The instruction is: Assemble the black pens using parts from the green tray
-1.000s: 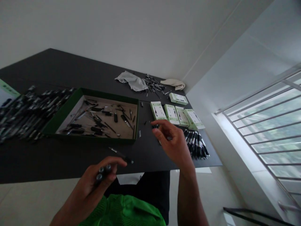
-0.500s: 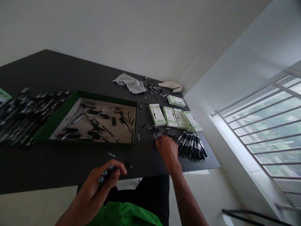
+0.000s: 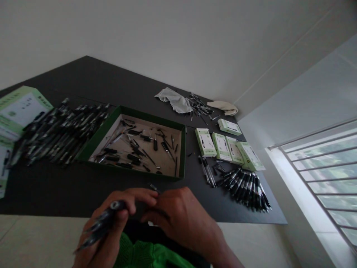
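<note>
1. in the left hand (image 3: 111, 236), clasped between thumb and curled fingers: a bunch of pens (image 3: 97, 229), at the near edge of the table (image 3: 44, 190).
2. close beside the left fingertips, knuckles up and fingers bent inward: the right hand (image 3: 181, 219). fingertips hidden; cannot tell whether pinching anything.
3. just beyond the right hand, partly covered: a loose pen (image 3: 153, 187), flat on the table.
4. probably light and stiff, with smooth, rather slippery barrels; apt to roll or fan apart when bunched. best gripped around the middle, firmly but without squeezing hard. not very fragile, by the look of such plastic.
5. in looks, slim and mostly black, with pale, shiny bands and a round end toward the green tray (image 3: 156, 175). blurred; exact count hard to tell.
6. right of the tray: clear-barrelled pens (image 3: 208, 172), side by side, near a fanned pile (image 3: 248, 190).
</note>
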`<state>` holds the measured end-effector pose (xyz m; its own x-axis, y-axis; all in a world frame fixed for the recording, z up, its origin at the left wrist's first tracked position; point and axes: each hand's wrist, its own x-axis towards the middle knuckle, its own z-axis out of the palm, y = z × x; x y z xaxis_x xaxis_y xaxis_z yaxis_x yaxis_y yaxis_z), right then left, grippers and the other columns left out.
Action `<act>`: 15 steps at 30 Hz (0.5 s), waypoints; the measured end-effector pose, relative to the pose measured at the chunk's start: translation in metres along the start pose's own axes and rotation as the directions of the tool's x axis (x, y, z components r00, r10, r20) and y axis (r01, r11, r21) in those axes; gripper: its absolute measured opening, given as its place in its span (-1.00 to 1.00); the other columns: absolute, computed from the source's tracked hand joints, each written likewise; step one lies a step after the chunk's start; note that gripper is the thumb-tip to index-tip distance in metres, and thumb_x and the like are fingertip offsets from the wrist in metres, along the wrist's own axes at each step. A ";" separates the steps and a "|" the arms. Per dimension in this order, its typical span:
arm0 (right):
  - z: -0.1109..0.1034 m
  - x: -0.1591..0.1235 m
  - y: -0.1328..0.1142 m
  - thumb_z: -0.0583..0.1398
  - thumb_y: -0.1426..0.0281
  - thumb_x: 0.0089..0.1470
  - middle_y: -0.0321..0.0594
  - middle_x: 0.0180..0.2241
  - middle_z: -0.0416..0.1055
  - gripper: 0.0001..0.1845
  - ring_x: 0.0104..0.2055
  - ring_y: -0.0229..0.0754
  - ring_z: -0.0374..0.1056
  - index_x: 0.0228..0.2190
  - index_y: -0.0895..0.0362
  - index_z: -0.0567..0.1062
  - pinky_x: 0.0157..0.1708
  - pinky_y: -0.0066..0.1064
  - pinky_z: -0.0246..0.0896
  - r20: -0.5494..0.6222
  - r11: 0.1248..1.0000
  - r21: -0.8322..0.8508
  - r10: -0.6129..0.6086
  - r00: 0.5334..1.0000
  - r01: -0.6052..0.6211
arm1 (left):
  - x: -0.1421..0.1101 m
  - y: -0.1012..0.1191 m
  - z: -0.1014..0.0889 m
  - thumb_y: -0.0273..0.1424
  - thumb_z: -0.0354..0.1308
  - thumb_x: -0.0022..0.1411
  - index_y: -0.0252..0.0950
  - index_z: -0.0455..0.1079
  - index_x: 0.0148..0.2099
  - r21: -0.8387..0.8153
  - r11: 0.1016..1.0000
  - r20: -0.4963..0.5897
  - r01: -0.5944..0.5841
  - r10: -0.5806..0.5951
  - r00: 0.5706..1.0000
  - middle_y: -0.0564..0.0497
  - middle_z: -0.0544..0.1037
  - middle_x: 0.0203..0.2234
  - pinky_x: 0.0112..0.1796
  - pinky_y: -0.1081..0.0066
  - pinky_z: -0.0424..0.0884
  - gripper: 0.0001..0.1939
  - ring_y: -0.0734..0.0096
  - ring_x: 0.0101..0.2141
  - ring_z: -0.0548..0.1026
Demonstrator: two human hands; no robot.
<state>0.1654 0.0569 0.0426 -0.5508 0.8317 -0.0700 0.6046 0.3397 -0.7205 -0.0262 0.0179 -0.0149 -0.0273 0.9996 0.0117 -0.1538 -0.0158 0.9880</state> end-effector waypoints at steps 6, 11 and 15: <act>-0.037 0.094 0.032 0.24 0.29 0.32 -0.14 -0.17 0.62 -0.80 -0.10 -0.11 0.54 -0.16 0.11 0.64 -0.16 -0.40 0.28 -0.062 0.840 -0.492 0.228 0.972 -0.229 | 0.029 0.010 -0.023 -0.05 0.28 0.33 -0.09 0.37 0.11 -0.220 0.975 -0.204 0.036 -0.082 0.975 0.24 0.17 -0.61 -0.62 0.55 0.13 -0.59 0.54 -0.63 0.09; -0.013 0.133 0.050 0.37 0.37 0.10 0.08 -0.22 0.61 -0.83 -0.15 0.10 0.56 -0.29 0.23 0.67 -0.21 -0.30 0.36 0.124 0.760 -0.619 0.344 0.931 -0.198 | 0.030 0.002 -0.026 0.00 0.25 0.33 -0.15 0.37 -0.05 -0.211 0.963 -0.136 0.167 -0.198 0.971 0.23 0.24 -0.59 -0.61 0.57 0.12 -0.63 0.60 -0.62 0.12; -0.010 0.132 0.054 0.23 0.44 0.15 0.10 -0.23 0.60 -0.81 -0.20 0.06 0.55 -0.28 0.26 0.65 -0.26 -0.32 0.30 0.089 0.765 -0.613 0.315 0.945 -0.197 | 0.031 0.001 -0.023 -0.01 0.21 0.36 -0.19 0.34 -0.10 -0.185 0.952 -0.048 0.243 -0.256 0.966 0.16 0.36 -0.52 -0.57 0.55 0.26 -0.64 0.56 -0.58 0.29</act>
<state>0.1313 0.1892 0.0018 -0.3814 0.8536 -0.3549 0.9238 0.3653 -0.1144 -0.0500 0.0481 -0.0172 -0.0343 0.9680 -0.2488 -0.3361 0.2233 0.9150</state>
